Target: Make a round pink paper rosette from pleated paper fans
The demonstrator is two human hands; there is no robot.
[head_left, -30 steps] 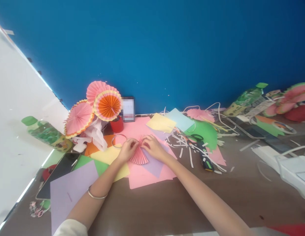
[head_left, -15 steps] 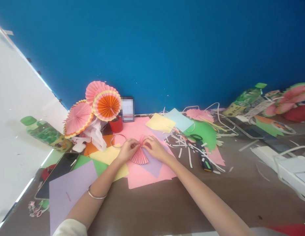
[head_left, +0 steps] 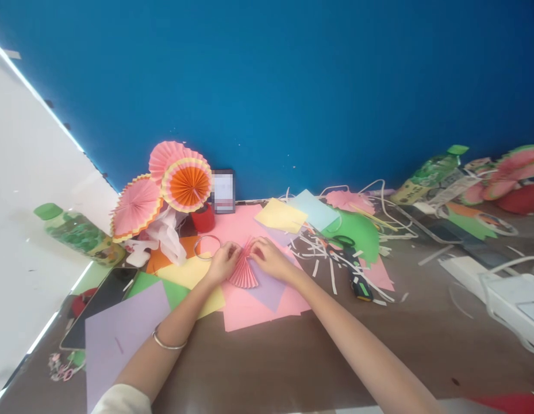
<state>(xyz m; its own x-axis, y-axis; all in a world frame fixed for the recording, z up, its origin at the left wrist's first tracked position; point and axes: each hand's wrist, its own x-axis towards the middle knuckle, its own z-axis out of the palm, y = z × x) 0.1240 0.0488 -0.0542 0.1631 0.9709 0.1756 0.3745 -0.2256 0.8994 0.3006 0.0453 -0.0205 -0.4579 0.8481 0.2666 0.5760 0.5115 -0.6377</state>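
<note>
A pleated pink paper fan [head_left: 244, 277] stands out between my two hands, pinched narrow at its middle and spread at both ends. My left hand [head_left: 224, 263] has its fingers closed at the fan's left side, near the middle. On the opposite side, my right hand [head_left: 270, 258] pinches the fan at about the same height. The fingertips partly cover the narrow middle. Under the fan lie pink sheets [head_left: 238, 319] and a purple sheet [head_left: 267, 294]. A metal ring [head_left: 195, 247] is just left of my left hand.
Paper rosettes [head_left: 189, 184] rise from a red pot [head_left: 203, 219] at the back left. Scissors [head_left: 360, 284] lie among white paper strips [head_left: 317, 247] on the right. A bottle [head_left: 79, 233] leans at far left; a phone [head_left: 103, 307] and a power strip [head_left: 473, 282] flank the work.
Both hands stay at the fan with only tiny finger shifts. The fan's lower end has moved slightly left. Everything else looks the same.
</note>
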